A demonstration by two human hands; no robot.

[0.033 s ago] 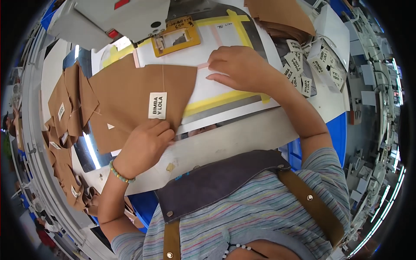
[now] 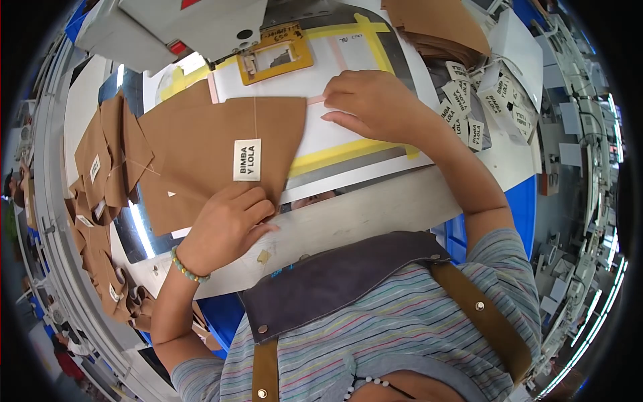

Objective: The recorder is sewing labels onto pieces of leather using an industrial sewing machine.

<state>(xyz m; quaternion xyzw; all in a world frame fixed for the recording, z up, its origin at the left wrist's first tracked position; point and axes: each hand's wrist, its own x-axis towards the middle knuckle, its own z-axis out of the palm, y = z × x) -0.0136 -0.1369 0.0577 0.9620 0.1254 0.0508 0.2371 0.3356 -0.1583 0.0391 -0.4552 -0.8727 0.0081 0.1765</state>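
A brown fabric piece (image 2: 201, 141) lies flat on the work surface, with a white woven label (image 2: 247, 160) near its right side. My left hand (image 2: 231, 224) rests on its lower right corner, fingers curled over the edge and thumb held out to the side. What the fingertips grip is partly hidden. To the right of the fabric, my right hand (image 2: 368, 104) is over a white paper template (image 2: 321, 130) edged with yellow tape. Its fingers are bent and apart from the thumb, with nothing between them.
A grey sewing machine head (image 2: 181, 30) overhangs the far left, beside a yellow-framed plate (image 2: 276, 61). More labelled brown pieces (image 2: 107, 151) heap up at the left. At the far right are stacked brown pieces (image 2: 439, 27), loose labels (image 2: 459, 100) and a white box (image 2: 519, 50).
My left thumb has moved away from the curled fingers. The fabric and its label appear shifted very slightly up and right. My right hand has hardly moved.
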